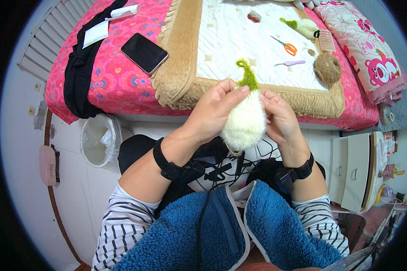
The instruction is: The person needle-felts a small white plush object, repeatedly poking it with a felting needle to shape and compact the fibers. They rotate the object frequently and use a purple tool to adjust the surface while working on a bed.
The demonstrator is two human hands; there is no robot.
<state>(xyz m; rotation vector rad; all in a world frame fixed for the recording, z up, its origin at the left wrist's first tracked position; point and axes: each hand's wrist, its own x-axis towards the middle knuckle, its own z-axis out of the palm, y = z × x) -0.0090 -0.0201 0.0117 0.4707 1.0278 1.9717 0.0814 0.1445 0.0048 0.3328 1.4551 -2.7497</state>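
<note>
Between my two hands, above my lap, is a fuzzy white crocheted piece (246,123) with a green top (249,79) that tapers to a small curled loop. My left hand (213,110) grips it from the left, its thumb on the join of green and white. The fingers of my right hand (278,113) pinch its upper right edge; some fingertips are hidden behind it. A bit of brown shows at its lower end. On the bed beyond lie orange-handled scissors (289,48), a crochet hook with a lilac handle (294,63) and a similar white and green piece (305,27).
A ball of brown yarn (327,67) sits at the blanket's right edge. A tablet or phone (144,53) and black cloth (79,71) lie on the left of the bed. A lined bin (100,144) stands below left, a drawer cabinet (351,172) at right. Black cables cross the floor.
</note>
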